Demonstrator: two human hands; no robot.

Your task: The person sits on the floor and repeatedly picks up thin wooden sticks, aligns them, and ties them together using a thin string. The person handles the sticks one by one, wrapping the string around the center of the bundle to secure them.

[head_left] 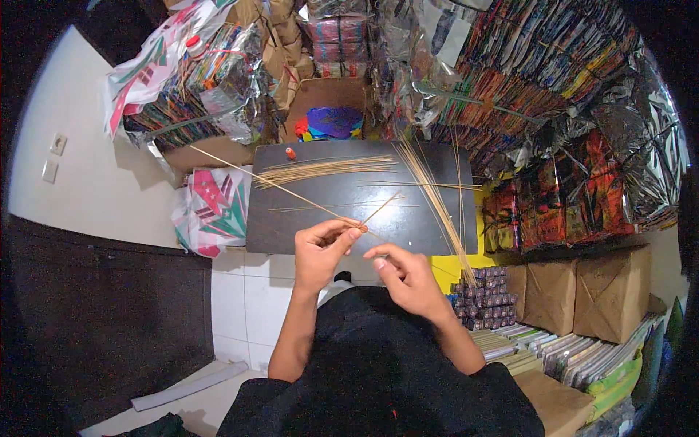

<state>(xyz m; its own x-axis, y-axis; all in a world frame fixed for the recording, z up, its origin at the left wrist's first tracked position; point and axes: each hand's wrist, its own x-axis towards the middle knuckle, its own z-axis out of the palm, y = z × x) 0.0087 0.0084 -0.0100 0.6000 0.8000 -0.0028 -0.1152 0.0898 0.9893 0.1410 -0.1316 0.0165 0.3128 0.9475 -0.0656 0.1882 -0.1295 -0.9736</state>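
My left hand [324, 247] pinches two thin bamboo sticks where they cross, above the table's near edge. The longer stick [269, 182] slants up to the far left; the shorter one [382, 207] points up to the right. Something small and orange-brown shows at the crossing, too fine to make out. Just to the right is my right hand [408, 277], its thumb and index finger curled close together. Whatever lies between those fingertips is too small to see. A bundle of bamboo sticks [328, 171] lies across the dark table [313, 226].
A second bundle [437, 200] overhangs the table's right edge. A small orange spool [290, 154] stands at the back left. Stacked packages [502, 95] rise behind. Small dark boxes [484, 298] and brown parcels [608, 291] are at right. A printed plastic bag [211, 207] hangs at left.
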